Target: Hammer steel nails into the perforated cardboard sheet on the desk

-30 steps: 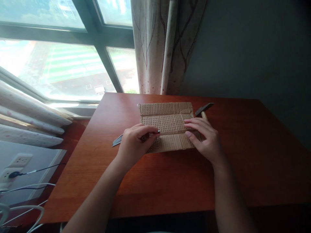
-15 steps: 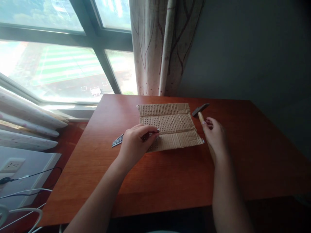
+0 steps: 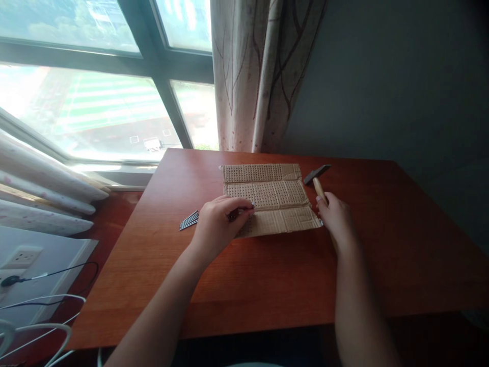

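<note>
On the table (image 3: 267, 290), the cardboard (image 3: 275, 192) is laid out, creased nine to three. At its three o'clock, the hammer (image 3: 319, 188) is gripped in the right hand (image 3: 338, 219), fingers curled round the handle; its length is angled eleven to five, head uppermost. Nails (image 3: 189, 220) are laid at nine, slanted eight to two. Over the cardboard, a nail (image 3: 252, 205), shaft hidden, is pinched tight by the left hand's (image 3: 219, 219) fingertips.

Two bare forearms (image 3: 162, 300) reach over the worktop (image 3: 267, 290): left hand (image 3: 217, 221) pinching, left of its centre; right hand (image 3: 338, 216) curled in a grip, right of its centre.
</note>
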Tool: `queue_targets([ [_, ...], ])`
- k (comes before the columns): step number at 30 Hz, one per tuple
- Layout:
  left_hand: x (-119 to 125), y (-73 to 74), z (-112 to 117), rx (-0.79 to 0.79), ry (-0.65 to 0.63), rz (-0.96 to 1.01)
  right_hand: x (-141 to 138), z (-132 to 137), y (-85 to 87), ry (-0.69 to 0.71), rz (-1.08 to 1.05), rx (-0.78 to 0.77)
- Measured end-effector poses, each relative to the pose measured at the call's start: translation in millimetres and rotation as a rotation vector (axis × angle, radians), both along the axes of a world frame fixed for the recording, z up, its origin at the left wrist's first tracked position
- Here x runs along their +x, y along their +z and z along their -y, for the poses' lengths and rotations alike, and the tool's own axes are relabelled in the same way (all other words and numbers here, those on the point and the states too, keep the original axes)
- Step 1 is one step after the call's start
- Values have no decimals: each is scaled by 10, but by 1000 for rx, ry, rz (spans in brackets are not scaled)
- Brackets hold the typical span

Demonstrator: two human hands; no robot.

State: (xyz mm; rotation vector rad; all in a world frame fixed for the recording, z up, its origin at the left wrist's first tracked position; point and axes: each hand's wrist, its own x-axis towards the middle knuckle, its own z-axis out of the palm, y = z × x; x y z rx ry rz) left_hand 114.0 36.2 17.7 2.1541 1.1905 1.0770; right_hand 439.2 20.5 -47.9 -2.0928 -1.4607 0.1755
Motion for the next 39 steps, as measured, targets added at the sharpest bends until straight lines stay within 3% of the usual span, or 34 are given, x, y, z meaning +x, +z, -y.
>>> queue_targets([
  [6, 3, -1, -14, 0, 3, -22, -32, 40, 167, 55, -107, 32],
  [10, 14, 8, -14, -6, 0, -28, -155, 211, 484, 107, -206, 143],
  [13, 19, 12, -16, -8, 0, -34, -292, 365, 778, 281, -474, 177],
  [15, 19, 9, -21, -11, 0, -38, -393, 439, 966, 335, -379, 72],
  [17, 18, 3, -26, -16, 1, -48, -494, 483, 1128, 395, -151, -20],
  [22, 12, -12, -33, -12, -1, -70, -715, 537, 1409, 556, 22, -55],
  [27, 9, -16, -31, -12, 3, -66, -845, 569, 1520, 577, 102, 10],
  [33, 15, -10, -35, -18, 8, -86, -912, 527, 1486, 564, 218, -72],
  [39, 18, -6, -29, -15, 5, -72, -906, 562, 1549, 576, 180, -31],
])
